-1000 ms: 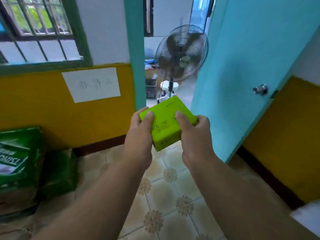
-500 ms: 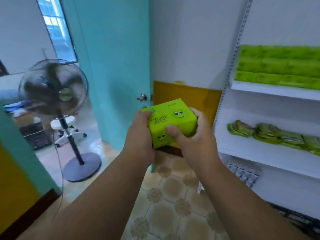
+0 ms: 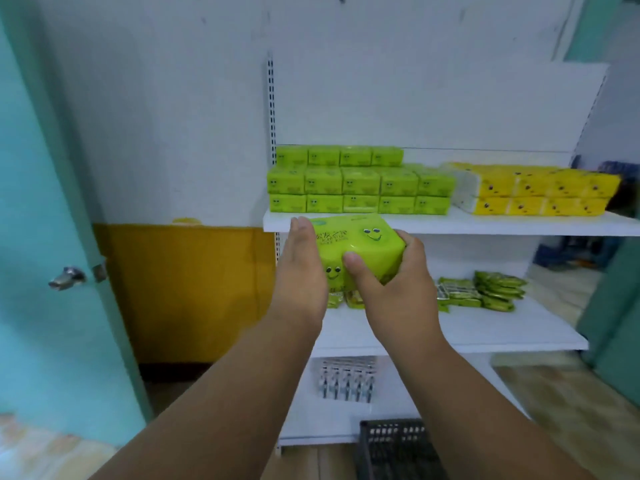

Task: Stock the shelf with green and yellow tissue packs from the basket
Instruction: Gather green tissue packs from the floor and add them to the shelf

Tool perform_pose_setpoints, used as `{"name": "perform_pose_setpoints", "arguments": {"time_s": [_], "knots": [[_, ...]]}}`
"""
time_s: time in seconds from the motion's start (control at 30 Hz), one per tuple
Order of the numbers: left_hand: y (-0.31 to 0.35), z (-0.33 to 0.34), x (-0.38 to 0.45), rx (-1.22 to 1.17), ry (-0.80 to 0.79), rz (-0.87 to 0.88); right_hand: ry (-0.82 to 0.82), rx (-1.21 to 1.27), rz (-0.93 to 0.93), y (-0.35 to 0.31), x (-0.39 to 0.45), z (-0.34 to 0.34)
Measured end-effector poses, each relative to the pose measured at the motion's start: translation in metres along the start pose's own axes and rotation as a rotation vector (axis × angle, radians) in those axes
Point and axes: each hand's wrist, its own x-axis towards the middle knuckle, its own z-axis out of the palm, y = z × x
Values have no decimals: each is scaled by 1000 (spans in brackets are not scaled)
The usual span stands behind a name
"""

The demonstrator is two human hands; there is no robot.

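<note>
Both hands hold one green tissue pack (image 3: 356,247) out in front of the white shelf (image 3: 485,226). The left hand (image 3: 303,271) lies flat along the pack's left side, its fingers (image 3: 303,226) straight and pressed against the wrapper, their tips level with the front lip of the upper board. The right hand (image 3: 391,285) grips the pack from the other side, thumb curled over the near face beside a printed smiley and the other fingers wrapped round the far right corner.

Just beyond the fingertips, on the upper board, stands a stack of green packs (image 3: 360,183) in three tiers. To the right of that stack, touching or nearly so, lie yellow packs (image 3: 533,194) in two tiers. Below the hands, the middle board carries small green sachets (image 3: 491,289) to the right of the right hand's fingers. A dark basket (image 3: 394,445) sits on the floor beneath the right forearm. Well left of the left hand is a teal door (image 3: 41,237) with a metal handle (image 3: 67,277).
</note>
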Motion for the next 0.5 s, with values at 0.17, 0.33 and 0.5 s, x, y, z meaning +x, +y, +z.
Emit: {"name": "perform_pose_setpoints", "arguments": {"time_s": [0.17,0.33,0.5], "knots": [[-7,59,47,97,54,71,11,-41,-12,38,64,-16],[-12,76,112,216,-110,200,92,-34,-10,56,126,4],[-14,75,200,430,-211,314,155,-105,-28,71,195,44]]}}
